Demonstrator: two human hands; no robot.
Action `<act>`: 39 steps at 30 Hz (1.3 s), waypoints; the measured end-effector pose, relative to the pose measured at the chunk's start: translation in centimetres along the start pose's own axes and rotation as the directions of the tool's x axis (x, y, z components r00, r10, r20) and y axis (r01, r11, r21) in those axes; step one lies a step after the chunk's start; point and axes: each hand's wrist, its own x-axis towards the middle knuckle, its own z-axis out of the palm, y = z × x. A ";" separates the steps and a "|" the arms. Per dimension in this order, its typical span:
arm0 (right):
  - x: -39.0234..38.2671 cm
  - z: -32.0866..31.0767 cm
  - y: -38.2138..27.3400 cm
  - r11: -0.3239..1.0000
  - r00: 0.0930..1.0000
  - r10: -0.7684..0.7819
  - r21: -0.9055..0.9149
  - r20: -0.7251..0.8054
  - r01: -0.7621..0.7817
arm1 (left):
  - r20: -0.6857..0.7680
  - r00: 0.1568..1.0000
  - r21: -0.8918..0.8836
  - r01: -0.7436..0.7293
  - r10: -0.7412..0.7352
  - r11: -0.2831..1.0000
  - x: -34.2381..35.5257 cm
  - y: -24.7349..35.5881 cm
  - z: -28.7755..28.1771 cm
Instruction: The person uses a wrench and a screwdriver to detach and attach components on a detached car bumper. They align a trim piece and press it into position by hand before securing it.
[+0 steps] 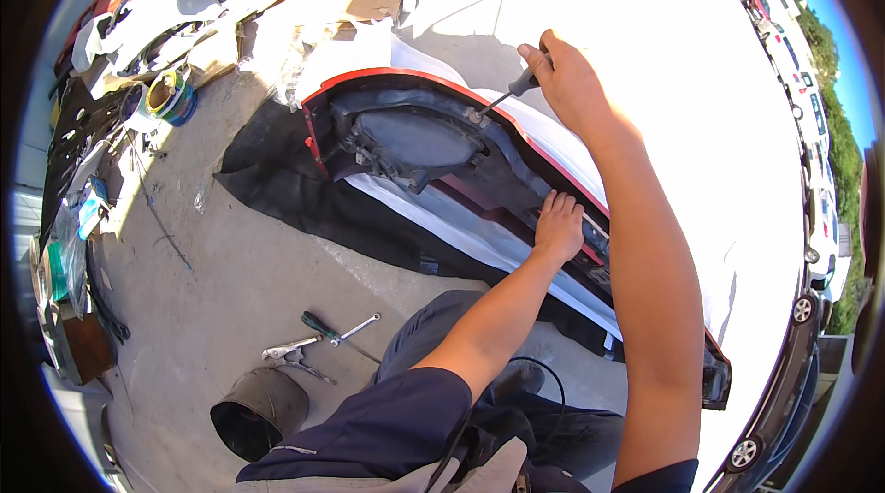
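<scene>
A long red car bumper (347,78) lies with its dark inner side up, a grey oval housing (429,139) set in its left end. My right hand (570,80) is closed around the dark handle of a screwdriver (522,84). The screwdriver's shaft slants down to the left, its tip at a small fitting (478,117) near the bumper's far edge. Lower down, my left hand (560,227) rests on the inner side of the bumper with its fingers curled over a part there. What lies under those fingers is hidden.
White sheeting (396,193) and black cloth (286,184) lie beneath the bumper. Pliers (290,347), a wrench (355,329), a green-handled screwdriver (318,322) and a dark cylindrical container (267,405) are on the concrete nearby. A paint-stained bucket (172,98) stands among scraps at left; parked cars line the right.
</scene>
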 end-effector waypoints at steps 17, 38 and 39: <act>-0.3 0.0 0.3 0.999 0.999 -0.033 -0.042 -0.039 0.031 | 0.027 1.000 0.001 -0.007 0.007 1.000 -0.3 -0.5 -0.1; -0.1 0.1 0.9 0.998 0.999 -0.050 -0.027 -0.014 0.049 | 0.020 1.000 0.001 -0.004 0.004 1.000 -0.3 -0.8 0.2; -0.6 -0.2 0.9 0.989 0.987 -0.147 -0.039 -0.058 0.145 | 0.014 1.000 0.007 -0.001 0.001 1.000 -0.3 -1.0 0.2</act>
